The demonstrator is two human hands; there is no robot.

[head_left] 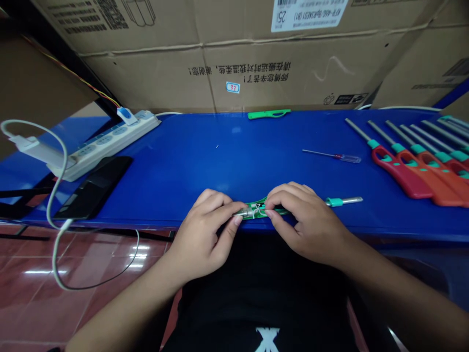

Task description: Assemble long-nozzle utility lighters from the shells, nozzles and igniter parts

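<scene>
Near the front edge of the blue table, a green lighter (259,209) lies opened, its inner parts and white wires showing. My left hand (208,230) pinches its left end, around a clear part, between thumb and index finger. The fingers of my right hand (304,217) are closed on the lighter's middle, beside the wires; what the fingertips pinch is too small to make out. To the right of that hand the teal collar and metal tube (347,201) stick out. A green casing half (269,114) lies at the table's back, by the cardboard.
Several red and orange lighters (414,171) lie at the right. A screwdriver (342,157) rests right of centre. A black phone (94,188) and a white power strip (110,143) with cables are at the left. Cardboard boxes (146,78) stand behind the blue table (190,156).
</scene>
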